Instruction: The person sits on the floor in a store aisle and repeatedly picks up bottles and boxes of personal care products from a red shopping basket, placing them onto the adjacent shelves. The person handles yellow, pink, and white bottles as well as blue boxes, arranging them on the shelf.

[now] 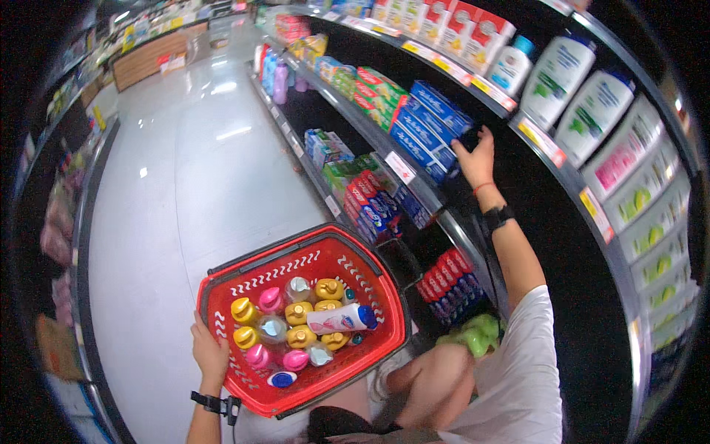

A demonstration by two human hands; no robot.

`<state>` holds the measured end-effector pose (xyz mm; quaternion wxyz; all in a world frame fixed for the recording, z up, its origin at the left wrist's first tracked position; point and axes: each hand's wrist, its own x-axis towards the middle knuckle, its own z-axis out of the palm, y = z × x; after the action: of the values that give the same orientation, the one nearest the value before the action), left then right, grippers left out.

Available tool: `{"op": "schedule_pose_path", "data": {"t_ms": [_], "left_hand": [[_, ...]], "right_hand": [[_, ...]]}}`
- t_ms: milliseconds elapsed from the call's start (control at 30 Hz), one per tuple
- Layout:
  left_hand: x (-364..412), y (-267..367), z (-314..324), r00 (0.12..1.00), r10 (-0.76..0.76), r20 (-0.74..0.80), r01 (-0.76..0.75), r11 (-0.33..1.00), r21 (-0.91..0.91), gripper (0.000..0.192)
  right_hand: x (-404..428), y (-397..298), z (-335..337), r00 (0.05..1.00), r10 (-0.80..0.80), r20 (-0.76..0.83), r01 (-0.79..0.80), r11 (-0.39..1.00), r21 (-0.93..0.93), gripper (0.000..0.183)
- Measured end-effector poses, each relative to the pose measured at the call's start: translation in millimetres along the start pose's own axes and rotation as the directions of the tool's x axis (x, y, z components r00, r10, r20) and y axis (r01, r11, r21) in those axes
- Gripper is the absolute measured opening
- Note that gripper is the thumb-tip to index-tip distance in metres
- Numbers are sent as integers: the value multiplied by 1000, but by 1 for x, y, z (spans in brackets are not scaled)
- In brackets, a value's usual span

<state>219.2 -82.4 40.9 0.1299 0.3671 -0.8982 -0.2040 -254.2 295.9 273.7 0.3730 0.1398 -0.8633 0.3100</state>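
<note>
My left hand (pixel 209 347) grips the left rim of a red plastic shopping basket (pixel 391 277). Inside stand several bottles with yellow, pink and pale caps, and a white bottle with a blue cap (pixel 333 320) lies across them. My right hand (pixel 476 158) reaches to the shelf at the right end of a stack of blue toothpaste boxes (pixel 424 130). Its thumb is at the boxes' end; the other fingers are partly hidden against the dark shelf, so whether it grips a box cannot be told.
Left of the blue boxes are red and green toothpaste boxes (pixel 377 97). Shampoo bottles (pixel 557 80) line the upper shelf at right. Red and blue packs (pixel 452 283) sit on a lower shelf. A glossy floor aisle (pixel 150 194) runs to a wood-sided display (pixel 161 50).
</note>
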Motion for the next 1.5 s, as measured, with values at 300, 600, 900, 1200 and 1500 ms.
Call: {"op": "schedule_pose_path", "data": {"t_ms": [300, 600, 900, 1200, 1500], "left_hand": [[11, -34, 21, 993, 115, 1, -115, 988, 102, 93], [43, -68, 34, 956, 248, 158, -255, 966, 26, 80], [-6, 1, 52, 783, 621, -20, -598, 762, 251, 75], [-77, 42, 37, 459, 888, 20, -831, 422, 364, 71], [-164, 123, 26, 34, 988, 151, -932, -23, 361, 66]], "right_hand": [[-292, 59, -249, 721, -460, 519, 611, 775, -161, 30], [-715, 34, -462, 614, 760, 212, -500, 582, -641, 11], [-918, 47, -522, 118, 985, -123, -840, 33, -542, 19], [-1046, 158, -515, 79, 970, 230, -729, 214, -650, 23], [-972, 232, -477, 346, 938, -2, -902, 332, -275, 19]]}}
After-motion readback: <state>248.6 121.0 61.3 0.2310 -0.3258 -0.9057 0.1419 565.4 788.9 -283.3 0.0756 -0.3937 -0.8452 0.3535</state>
